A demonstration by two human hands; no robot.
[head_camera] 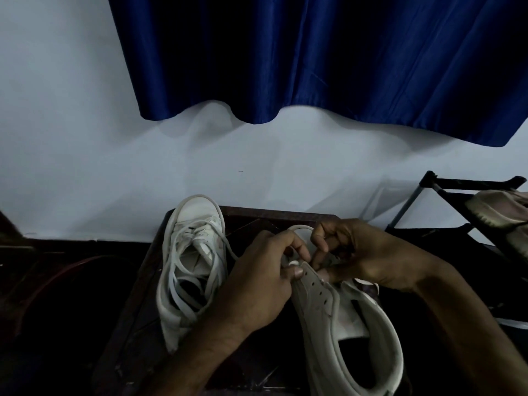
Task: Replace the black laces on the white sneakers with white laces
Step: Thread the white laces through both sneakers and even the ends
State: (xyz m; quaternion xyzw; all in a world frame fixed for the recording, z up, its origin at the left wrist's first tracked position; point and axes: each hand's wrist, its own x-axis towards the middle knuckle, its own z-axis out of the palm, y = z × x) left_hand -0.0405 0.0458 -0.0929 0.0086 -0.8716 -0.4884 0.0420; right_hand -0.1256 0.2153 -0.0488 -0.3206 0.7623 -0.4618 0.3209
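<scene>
Two white sneakers lie on a dark wooden table (pixel 251 221). The left sneaker (pixel 191 264) carries loosely threaded white laces (pixel 183 284). The right sneaker (pixel 343 324) shows bare eyelets along its flap. My left hand (pixel 257 284) grips that shoe's front eyelet flap, thumb on top. My right hand (pixel 363 255) pinches a white lace (pixel 297 227) at the front eyelets; the lace arcs in a loop between both hands. The shoe's toe is hidden under my hands. No black lace is visible.
A blue curtain (pixel 314 58) hangs on the pale wall behind. A black metal shoe rack (pixel 440 192) with a beige shoe (pixel 503 212) stands at the right. Dark floor lies to the left of the table.
</scene>
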